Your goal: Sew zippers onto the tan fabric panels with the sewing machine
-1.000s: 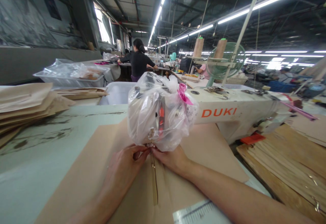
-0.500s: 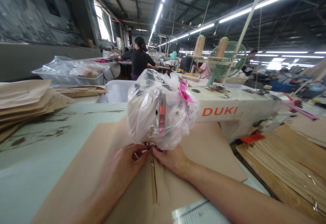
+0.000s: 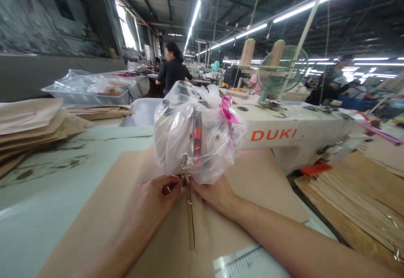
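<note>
A white DUKI sewing machine [image 3: 284,137] stands before me, its head wrapped in a clear plastic bag [image 3: 192,137] tied with a pink ribbon [image 3: 226,110]. Under the needle lies a tan fabric piece [image 3: 252,185] with a gold zipper [image 3: 190,219] running toward me. My left hand [image 3: 154,200] pinches the fabric just left of the zipper top. My right hand [image 3: 214,193] presses the fabric on the zipper's right side, right beside the presser foot. Both sets of fingertips nearly meet at the needle area.
Stacks of tan fabric pieces lie at the left [image 3: 31,126] and right [image 3: 356,202]. A white bin [image 3: 142,113] and a plastic-covered tray [image 3: 88,90] sit behind. Thread cones [image 3: 248,52] and a green fan [image 3: 284,76] stand beyond the machine. Other people work farther back.
Both hands stay at the needle with the fabric; the zipper has fed slightly forward. The view shifted a little, and a person appeared at far right.
</note>
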### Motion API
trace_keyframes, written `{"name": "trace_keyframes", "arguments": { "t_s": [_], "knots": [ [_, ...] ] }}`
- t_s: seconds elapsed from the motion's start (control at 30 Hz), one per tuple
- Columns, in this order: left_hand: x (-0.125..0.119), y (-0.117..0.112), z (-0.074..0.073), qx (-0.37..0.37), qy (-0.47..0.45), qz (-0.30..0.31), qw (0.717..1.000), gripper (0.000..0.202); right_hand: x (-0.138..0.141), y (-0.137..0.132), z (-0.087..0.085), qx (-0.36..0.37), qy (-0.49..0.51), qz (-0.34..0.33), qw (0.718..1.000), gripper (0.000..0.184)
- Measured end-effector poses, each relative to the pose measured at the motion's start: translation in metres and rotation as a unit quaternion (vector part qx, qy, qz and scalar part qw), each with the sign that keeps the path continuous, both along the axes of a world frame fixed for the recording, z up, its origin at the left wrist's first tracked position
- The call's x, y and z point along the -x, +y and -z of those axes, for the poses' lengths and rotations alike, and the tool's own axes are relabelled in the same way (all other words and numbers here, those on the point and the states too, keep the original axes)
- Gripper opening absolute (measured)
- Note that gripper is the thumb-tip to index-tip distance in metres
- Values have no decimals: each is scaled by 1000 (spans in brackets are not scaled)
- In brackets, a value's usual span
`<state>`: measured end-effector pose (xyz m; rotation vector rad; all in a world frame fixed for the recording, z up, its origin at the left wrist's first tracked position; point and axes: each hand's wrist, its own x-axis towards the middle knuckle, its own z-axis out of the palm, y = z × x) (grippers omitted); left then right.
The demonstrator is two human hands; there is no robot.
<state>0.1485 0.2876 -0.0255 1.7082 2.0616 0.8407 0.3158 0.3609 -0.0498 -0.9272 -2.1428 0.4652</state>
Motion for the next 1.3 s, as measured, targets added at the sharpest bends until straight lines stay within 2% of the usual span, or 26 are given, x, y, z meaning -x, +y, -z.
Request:
{"name": "trace_keyframes", "arguments": {
  "t_s": [0.2,0.4,0.77,1.03,1.3],
  "knots": [
    [0,0,4,-18,-6,7,1000,28,-1,1,0,30,19,-11,999,18],
    [5,2,11,-40,16,14,999,31,1,1,4,32,-18,-4,999,20],
    [3,-1,7,-25,46,25,998,32,0,1,1,-5,-39,-19,999,22],
    [1,0,8,-21,-10,10,1000,31,-2,0,-3,-22,-41,6,999,21],
    [0,0,4,-5,-2,0,1000,33,-5,1,-6,10,-5,24,1000,16]
  ]
}}
